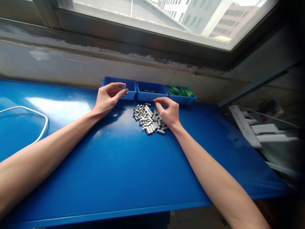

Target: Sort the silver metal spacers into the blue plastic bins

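At the front of the left blue bin [132, 95], my left hand [106, 98] pinches a small metal piece [124, 87] between thumb and fingers. It is too small to tell its exact kind. A pile of shiny metal parts [149, 119] lies on the blue table, with short rounded pieces on its left and longer hexagonal spacers on its right. Over the right side of that pile hovers my right hand [169, 111], its thumb and forefinger brought together. Whether anything sits between those fingertips cannot be made out. Part of the pile is hidden behind this hand.
Beside the left bin stands a middle blue bin [152, 95] holding a few metal spacers. The right blue bin [190, 101] contains green packets [179, 91]. A white cable [44, 127] curves over the table's left. Behind are a wall and window; white objects [267, 128] lie beyond the right edge.
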`<state>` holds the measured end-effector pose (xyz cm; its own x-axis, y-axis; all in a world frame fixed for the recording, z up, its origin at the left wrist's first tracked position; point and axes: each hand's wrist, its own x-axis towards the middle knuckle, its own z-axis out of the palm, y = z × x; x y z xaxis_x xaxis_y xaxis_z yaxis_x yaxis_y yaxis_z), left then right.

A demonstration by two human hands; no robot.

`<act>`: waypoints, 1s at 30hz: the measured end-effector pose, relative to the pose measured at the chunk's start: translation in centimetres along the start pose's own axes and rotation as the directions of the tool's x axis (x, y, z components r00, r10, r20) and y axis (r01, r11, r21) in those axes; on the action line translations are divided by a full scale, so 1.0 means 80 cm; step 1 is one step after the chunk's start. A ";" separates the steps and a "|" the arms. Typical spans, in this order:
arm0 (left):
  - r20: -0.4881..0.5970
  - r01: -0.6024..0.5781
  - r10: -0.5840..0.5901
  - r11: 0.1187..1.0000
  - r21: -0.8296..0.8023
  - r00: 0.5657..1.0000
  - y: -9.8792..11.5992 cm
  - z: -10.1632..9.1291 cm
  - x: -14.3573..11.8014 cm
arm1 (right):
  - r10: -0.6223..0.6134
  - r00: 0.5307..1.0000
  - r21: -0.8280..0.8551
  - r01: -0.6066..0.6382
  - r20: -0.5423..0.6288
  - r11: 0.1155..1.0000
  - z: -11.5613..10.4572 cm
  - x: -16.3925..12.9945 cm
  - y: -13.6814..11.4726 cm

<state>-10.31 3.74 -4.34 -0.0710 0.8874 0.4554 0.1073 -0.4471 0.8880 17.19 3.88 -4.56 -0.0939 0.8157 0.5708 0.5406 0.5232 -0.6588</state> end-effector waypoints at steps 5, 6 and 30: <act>0.047 -0.025 0.026 0.999 -0.027 0.999 -0.004 -0.002 0.001 | -0.090 0.984 -0.074 0.102 0.157 0.992 0.001 0.002 0.000; 0.074 -0.038 0.038 0.999 -0.010 0.996 -0.003 -0.002 0.000 | -0.103 0.977 -0.083 0.120 0.186 0.989 0.001 0.002 0.001; 0.549 -0.425 0.218 0.859 0.285 0.807 0.011 0.004 -0.013 | -0.019 0.996 -0.078 0.026 0.085 0.997 0.005 0.003 0.011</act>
<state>-9.86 2.46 -4.02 0.5104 0.6803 0.5260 0.4047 -0.7297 0.5511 17.34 4.60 -5.19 -0.1752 0.8236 0.5395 0.6017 0.5232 -0.6034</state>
